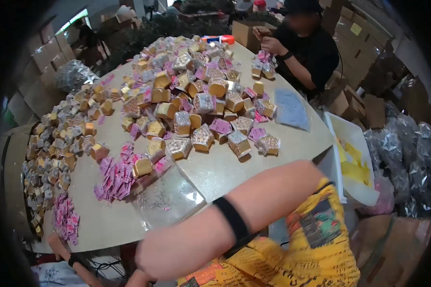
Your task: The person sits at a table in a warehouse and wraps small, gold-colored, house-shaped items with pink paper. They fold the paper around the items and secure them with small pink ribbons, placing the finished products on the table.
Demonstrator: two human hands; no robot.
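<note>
My right arm reaches across the front of the table, a black band round it. My right hand [165, 253] is at the lower edge, below a clear plastic bag [170, 198] with thin wire-like pieces on it. It is smeared by motion and its fingers are hidden. A bit of skin just below it looks like my left hand [140, 277], mostly covered, its fingers out of sight. Past the bag lies a heap of pink tags [115, 179]. Small gold-and-silver house-shaped ornaments [203, 136] are piled over the table, one gold ornament [142, 167] resting by the tags.
Across the table [215, 167] a person in black handles ornaments [263, 69]. Another person's hand [57, 246] is near more pink tags [66, 219] at lower left. A bluish plastic bag [291, 110] lies right, beside a white bin [337, 143] with yellow material. Cartons [368, 43] stand behind.
</note>
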